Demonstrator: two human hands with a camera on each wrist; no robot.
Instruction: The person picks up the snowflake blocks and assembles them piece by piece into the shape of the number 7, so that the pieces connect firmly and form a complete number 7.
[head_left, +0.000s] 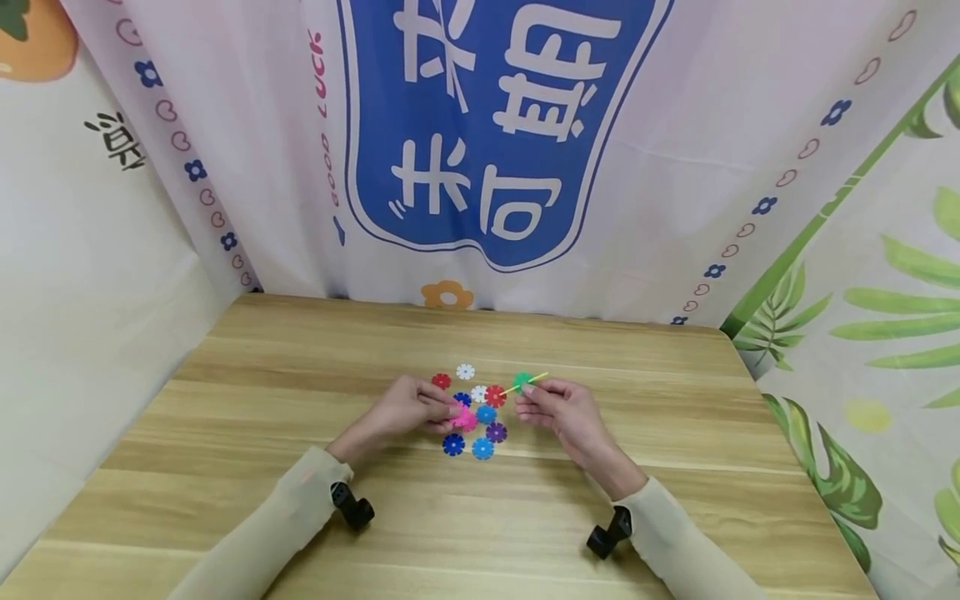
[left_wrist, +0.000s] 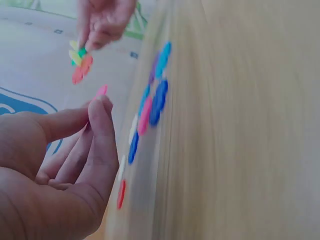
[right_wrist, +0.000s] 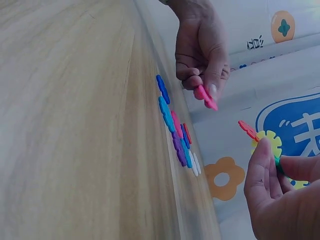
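We see a light brown wood-grained tabletop [head_left: 225, 467], smooth with a faint sheen; small, round, multicoloured notched discs [head_left: 483, 448] in what looks like smooth plastic, as do the joined red, yellow and green notched pieces [right_wrist: 270, 141]; beige matt cloth sleeves [head_left: 258, 529]; and a pale, blue-printed cloth hanging [head_left: 660, 208], matt and lightly creased

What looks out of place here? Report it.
Only the GOOD LUCK lettering looks odd: it runs sideways up the curtain. The loose discs lie flat on the table; the left hand pinches a pink disc, the right hand joined discs. No damage shows.
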